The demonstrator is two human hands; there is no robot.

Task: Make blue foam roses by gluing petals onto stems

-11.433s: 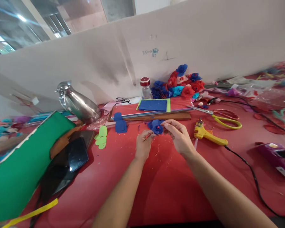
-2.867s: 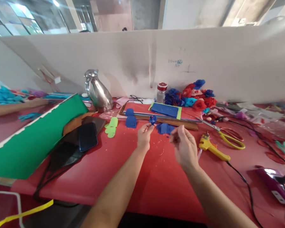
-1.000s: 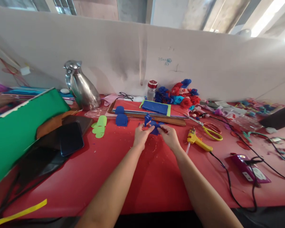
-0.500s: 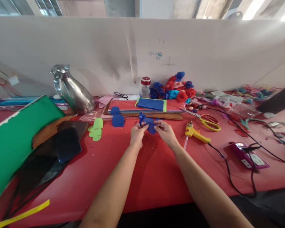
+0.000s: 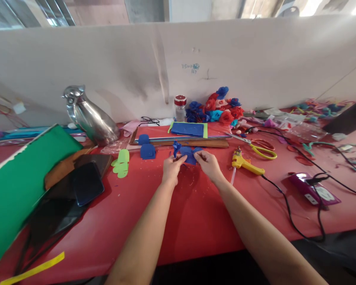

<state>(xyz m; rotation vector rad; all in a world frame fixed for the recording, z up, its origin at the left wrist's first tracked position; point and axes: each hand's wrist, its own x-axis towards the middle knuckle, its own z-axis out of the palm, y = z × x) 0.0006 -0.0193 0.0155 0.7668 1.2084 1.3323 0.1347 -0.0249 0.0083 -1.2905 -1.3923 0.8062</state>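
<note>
My left hand (image 5: 172, 169) is closed, with a small rolled blue paper flower (image 5: 177, 147) standing up from its fingers. Between the two hands is a blue paper petal (image 5: 190, 159); the thumb of my left hand touches its left side. My right hand (image 5: 209, 164) pinches the petal's right edge with thumb and fingertips. More blue paper shows just behind the hands, partly hidden. To the left lie a stack of blue paper petals (image 5: 147, 151) and some light green paper pieces (image 5: 122, 163).
A yellow glue gun (image 5: 246, 164) and yellow-and-red scissors (image 5: 262, 149) lie to the right, near a purple power strip (image 5: 310, 188) with black cords. Finished paper flowers (image 5: 222, 109) and a jar (image 5: 180, 109) stand by the wall. A metal jug (image 5: 93, 116) and a phone (image 5: 87, 183) are left.
My right hand has shifted slightly along the blue petal's edge, and the petal's shape between the hands looks different. The whole view has tilted a little. Both hands keep their hold.
</note>
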